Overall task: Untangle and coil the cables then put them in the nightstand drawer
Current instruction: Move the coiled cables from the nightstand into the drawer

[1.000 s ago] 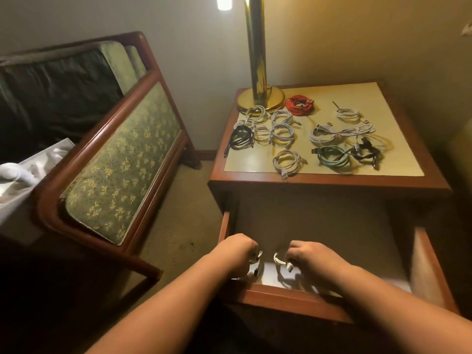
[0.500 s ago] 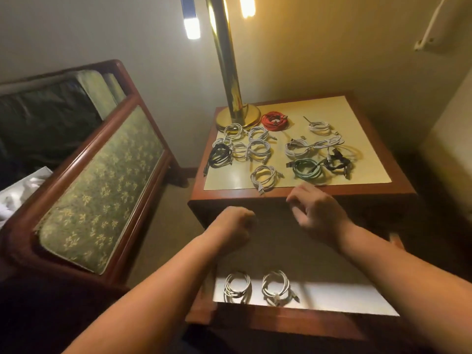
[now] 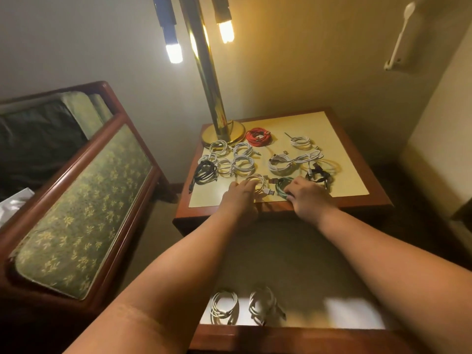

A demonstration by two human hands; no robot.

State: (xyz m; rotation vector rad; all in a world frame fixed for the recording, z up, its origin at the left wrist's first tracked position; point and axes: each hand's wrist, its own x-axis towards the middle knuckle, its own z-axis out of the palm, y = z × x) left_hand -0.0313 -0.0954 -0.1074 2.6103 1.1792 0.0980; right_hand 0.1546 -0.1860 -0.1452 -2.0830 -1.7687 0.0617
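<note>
The table (image 3: 352, 190) stands in a wall corner, with a padded bench (image 3: 84, 200) close on your left. Its open drawer (image 3: 306, 264) juts toward you beneath both forearms. At the table's near edge your left grip (image 3: 238, 198) lays its fingers on a white coil (image 3: 260, 183); you cannot tell whether it pinches. Your right grip (image 3: 306, 198) curls over the green coil (image 3: 282, 185) just beside it. Two stowed coils (image 3: 224, 306) lie at the drawer's front. More coils crowd behind, and the lamp base (image 3: 223, 132) stands back left.
</note>
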